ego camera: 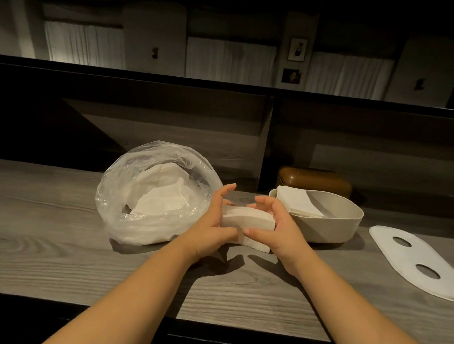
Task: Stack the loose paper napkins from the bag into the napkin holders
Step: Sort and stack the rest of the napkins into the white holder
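While both hands (245, 222) clasp it, the napkin stack (248, 218) sits between.

2 bare forearms come in from the bottom of the frame and converge toward centre. Left hand (213, 225) sits left of centre, palm facing right, fingers curled with tips raised toward upper centre, thumb low and pointing right. Right hand (276, 228) sits just right of centre, palm facing left, fingers curled inward at the top, thumb stretched left, its tip near the left thumb. Both hands grip the same napkin stack (248, 218), 1 on each side.
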`<state>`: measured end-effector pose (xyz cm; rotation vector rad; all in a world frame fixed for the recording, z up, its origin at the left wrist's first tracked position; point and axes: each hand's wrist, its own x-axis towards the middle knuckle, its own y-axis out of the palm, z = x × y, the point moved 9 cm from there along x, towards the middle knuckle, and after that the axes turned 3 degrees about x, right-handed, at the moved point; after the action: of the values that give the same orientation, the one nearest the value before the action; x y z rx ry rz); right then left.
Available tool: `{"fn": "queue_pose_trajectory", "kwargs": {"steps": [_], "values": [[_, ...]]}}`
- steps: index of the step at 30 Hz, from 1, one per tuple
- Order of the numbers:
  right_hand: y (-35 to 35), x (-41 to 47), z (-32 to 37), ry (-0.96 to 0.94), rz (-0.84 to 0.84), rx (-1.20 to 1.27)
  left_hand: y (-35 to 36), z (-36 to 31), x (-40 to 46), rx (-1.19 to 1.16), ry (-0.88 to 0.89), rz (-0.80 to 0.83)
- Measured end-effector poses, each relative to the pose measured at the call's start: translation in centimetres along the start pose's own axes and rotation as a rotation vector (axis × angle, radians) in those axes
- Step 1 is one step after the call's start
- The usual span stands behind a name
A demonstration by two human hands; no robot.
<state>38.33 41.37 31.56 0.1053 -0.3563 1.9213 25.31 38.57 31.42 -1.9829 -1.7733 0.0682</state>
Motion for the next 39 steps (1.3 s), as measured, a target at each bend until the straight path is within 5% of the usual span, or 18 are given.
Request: {"fn": "queue_pose_trajectory", "kwargs": {"steps": [6,13,18,23,26,31,36,39], "values": [[-1.7,-0.1,-0.4,0.005,-0.115,-0.061,-1.8,0.6,-0.1,-0.018,-0.043,-0.174],[0.0,0.3,-0.6,0.033,-0.007,-0.075,0.5,-0.1,0.3,-0.093,-0.002,0.032],[-0.9,0.0,-0.6,0.033,-0.073,-0.130,-1.5,0.9,0.3,-0.022,-0.060,-0.107],[-1.5,-0.4,-0.1,0.017,-0.118,-0.217,-1.5,1.5,0.1,0.177,-0.123,-0.083],[-2.0,-0.5,1.0,-0.020,-0.134,-0.175,-2.6,1.1,0.1,-0.030,-0.113,-0.195],[0.4,-0.9,1.3,0.050,0.105,-0.100,-1.7,-0.4,-0.1,-0.278,-0.072,-0.226],[0.4,-0.7,1.8,0.044,0.029,0.124,0.9,-0.6,-0.1,-0.539,-0.147,-0.058],[0.2,-0.6,2.3,-0.024,-0.016,0.001,3.1,0.3,-0.2,-0.612,-0.292,0.082]]}}
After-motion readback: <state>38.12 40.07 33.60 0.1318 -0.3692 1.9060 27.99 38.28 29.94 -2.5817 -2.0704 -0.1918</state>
